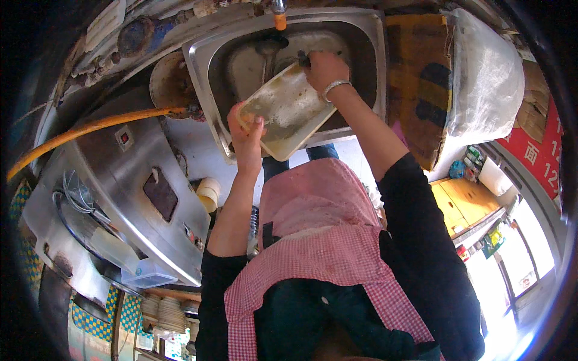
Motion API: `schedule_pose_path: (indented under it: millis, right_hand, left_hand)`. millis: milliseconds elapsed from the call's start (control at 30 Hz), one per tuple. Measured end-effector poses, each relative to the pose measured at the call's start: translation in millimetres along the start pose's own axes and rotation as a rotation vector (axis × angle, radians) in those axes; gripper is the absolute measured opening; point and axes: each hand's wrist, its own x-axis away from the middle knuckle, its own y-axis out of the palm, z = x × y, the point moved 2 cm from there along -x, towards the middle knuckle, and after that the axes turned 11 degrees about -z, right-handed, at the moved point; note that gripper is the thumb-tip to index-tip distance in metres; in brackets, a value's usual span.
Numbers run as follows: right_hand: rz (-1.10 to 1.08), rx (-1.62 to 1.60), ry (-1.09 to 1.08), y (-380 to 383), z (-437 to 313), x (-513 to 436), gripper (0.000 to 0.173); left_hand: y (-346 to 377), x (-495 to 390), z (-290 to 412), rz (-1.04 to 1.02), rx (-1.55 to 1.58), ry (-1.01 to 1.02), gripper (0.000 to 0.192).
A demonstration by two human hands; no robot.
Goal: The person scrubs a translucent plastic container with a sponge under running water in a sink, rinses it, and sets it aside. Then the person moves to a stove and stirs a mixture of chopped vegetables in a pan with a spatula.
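Observation:
A shallow rectangular plastic container (289, 108), whitish and translucent, is held tilted over the near part of a stainless steel sink (379, 81). My left hand (246, 135) grips its near left corner, with the thumb over the rim. At the far end of the container, my right hand (327, 70) holds a small dark thing (303, 58), perhaps a scrubber; the fingers hide most of it. The right wrist wears a bracelet (337, 85). A ladle (268, 49) lies in the sink behind the container.
An orange-tipped faucet (280, 20) hangs over the sink's far edge. To the left are a stainless steel cabinet (131, 158) and an orange hose (95, 119). A cardboard box (415, 81) stands against the sink's right side, with a plastic-wrapped bundle (485, 76) beyond.

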Motion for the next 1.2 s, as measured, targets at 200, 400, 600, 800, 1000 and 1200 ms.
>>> schedule_pose_path:
  millis: [200,400,600,800,1000,1200]
  right_hand:
    - [0.001,0.160,-0.168,-19,-6,-1,0.024]
    - [0.110,0.177,-0.351,-17,-45,22,0.023]
    - [0.346,-0.106,-0.733,11,-79,74,0.030]
    - [0.472,-0.033,-0.424,1,-71,15,0.025]
    - [0.341,-0.094,-0.266,-3,-45,14,0.027]
    - [0.186,-0.009,-0.122,-14,-2,17,0.029]
  left_hand:
    - [-23,-23,8,-0.370,-0.120,-0.249,0.070]
    - [-7,-36,7,-0.400,-0.170,-0.309,0.084]
    - [-1,-35,-15,-0.239,-0.029,-0.199,0.083]
    - [14,-22,-4,-0.214,-0.056,-0.142,0.083]
    - [6,-18,-6,-0.160,-0.041,-0.107,0.085]
    - [8,-8,-4,-0.130,-0.007,-0.108,0.086]
